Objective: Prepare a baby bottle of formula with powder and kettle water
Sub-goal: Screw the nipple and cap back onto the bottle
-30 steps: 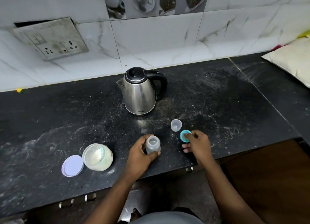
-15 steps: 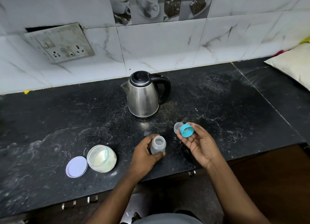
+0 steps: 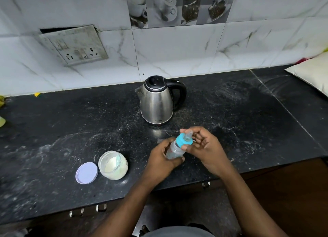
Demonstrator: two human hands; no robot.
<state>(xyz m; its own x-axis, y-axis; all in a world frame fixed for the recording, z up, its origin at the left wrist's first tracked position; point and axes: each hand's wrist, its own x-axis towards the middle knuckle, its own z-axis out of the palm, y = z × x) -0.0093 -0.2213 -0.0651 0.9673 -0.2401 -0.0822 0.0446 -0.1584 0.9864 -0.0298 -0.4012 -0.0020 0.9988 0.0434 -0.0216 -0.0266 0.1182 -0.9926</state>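
Observation:
My left hand point(image 3: 162, 159) grips a small clear baby bottle point(image 3: 174, 150), tilted toward the right above the black counter point(image 3: 71, 130). A teal collar with a clear teat point(image 3: 184, 139) sits on the bottle's neck, and my right hand point(image 3: 204, 146) holds that collar with fingers and thumb. A steel kettle point(image 3: 157, 102) with a black lid and handle stands just behind my hands. An open jar of pale powder point(image 3: 113, 165) stands to the left, its lilac lid point(image 3: 87, 173) lying flat beside it. The clear bottle cap is hidden behind my hands.
A wall socket plate point(image 3: 74, 45) hangs on the marble tiles at the back left. A cream cushion point(image 3: 312, 73) lies at the far right of the counter. A yellow-green object point(image 3: 2, 120) shows at the left edge. Metal drawer handles point(image 3: 88, 210) run under the front edge.
My right hand lifted the teal teat collar from the counter and brought it onto the neck of the bottle. My left hand raised and tilted the bottle.

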